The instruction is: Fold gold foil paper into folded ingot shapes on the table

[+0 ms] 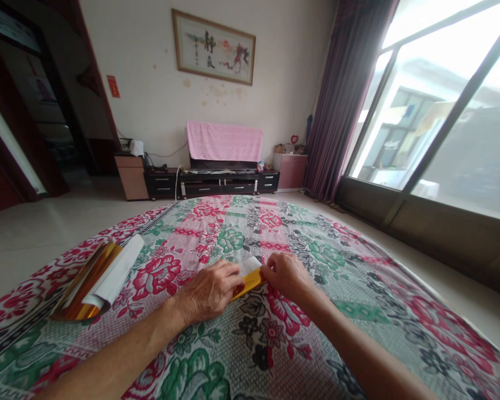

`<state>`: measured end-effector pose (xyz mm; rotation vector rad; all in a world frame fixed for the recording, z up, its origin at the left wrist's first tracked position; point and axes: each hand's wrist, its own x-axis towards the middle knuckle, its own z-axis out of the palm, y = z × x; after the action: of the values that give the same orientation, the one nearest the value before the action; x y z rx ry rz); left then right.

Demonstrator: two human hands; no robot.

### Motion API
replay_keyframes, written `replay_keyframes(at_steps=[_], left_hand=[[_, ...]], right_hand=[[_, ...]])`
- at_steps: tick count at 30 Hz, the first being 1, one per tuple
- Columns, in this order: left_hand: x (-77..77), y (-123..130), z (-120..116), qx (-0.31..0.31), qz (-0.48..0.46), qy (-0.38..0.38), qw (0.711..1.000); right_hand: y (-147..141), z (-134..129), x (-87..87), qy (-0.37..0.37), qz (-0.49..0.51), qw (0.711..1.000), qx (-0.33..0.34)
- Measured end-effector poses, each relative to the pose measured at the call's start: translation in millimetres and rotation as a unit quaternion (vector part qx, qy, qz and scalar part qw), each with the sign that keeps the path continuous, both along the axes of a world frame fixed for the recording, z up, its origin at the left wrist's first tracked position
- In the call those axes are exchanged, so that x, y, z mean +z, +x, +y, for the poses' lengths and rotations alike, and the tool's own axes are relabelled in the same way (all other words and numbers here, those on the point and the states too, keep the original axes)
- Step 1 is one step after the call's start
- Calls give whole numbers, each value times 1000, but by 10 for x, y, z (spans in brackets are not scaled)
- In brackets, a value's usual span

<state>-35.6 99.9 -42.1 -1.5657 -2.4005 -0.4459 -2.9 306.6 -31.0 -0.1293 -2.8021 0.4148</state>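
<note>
My left fingers (234,279) and right fingers (268,270) pinch the gold paper (250,282) between them, probably light, easily creased, best held by its ends.

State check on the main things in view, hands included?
Sheet: partly folded, gold and white showing
Left hand: fingers curled on sheet
Right hand: fingers pinching sheet
Papers: loosely curled, lying at left
Cloth: spread out
Towel: draped
Curtain: gathered aside
Drawers: shut
</note>
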Motion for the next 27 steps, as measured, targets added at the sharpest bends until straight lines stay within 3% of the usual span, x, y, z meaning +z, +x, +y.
replay_keyframes(at_steps=[9, 18, 27], left_hand=[[7, 150, 88, 41, 25, 4, 999], [9, 262, 163, 33, 30, -17, 999], [45, 314, 156, 32, 17, -24, 999]], right_hand=[[1, 73, 86, -118, -64, 991, -6], [-50, 28, -88, -113, 11, 992, 61], [83, -41, -120, -43, 66, 982, 172]])
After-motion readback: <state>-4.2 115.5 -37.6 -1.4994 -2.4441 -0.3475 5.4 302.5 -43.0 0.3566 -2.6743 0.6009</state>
